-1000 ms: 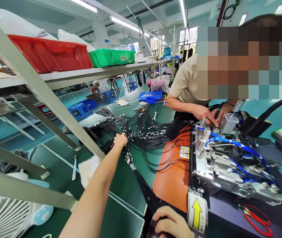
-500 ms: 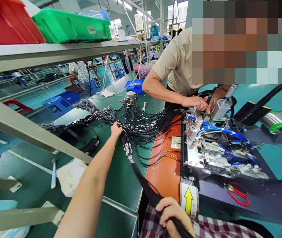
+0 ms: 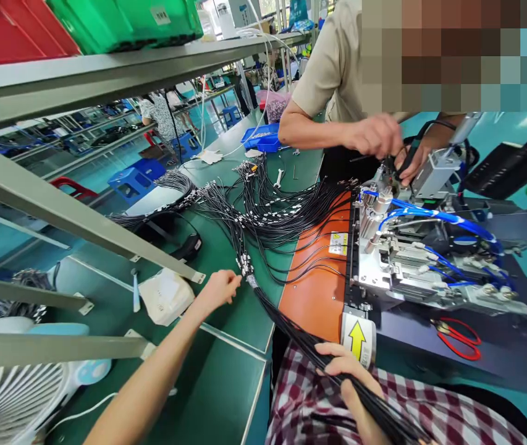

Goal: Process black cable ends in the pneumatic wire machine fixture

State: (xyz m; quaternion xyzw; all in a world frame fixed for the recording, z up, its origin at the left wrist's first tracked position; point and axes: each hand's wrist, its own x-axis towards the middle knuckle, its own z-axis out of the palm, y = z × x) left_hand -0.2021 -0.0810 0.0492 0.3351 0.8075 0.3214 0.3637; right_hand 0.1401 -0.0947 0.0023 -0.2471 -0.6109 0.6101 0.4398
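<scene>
A thick bundle of black cables [image 3: 286,321] runs from the green table down over my lap. My right hand [image 3: 353,377] is wrapped around it above the checked cloth. Clear wrapping binds the bundle near its white-tagged connectors [image 3: 245,266]. Just left of that bound end is my left hand [image 3: 222,289], its fingers loosely bent and apart, with nothing visible in them. More black cables with small white tags [image 3: 282,219] fan out across the table towards the machine.
A metal fixture with blue air tubes [image 3: 397,259] stands at right on an orange-topped base [image 3: 314,290]. Behind it, a co-worker's hands [image 3: 379,136] work with a tool. Red-handled scissors [image 3: 460,340] lie on the dark surface. A shelf frame [image 3: 82,216] and a fan [image 3: 17,395] are at left.
My left hand has let go of the spread cables and come back towards me, beside the bound end. My right hand still holds the bundle. The co-worker's hand has lifted; the view has shifted.
</scene>
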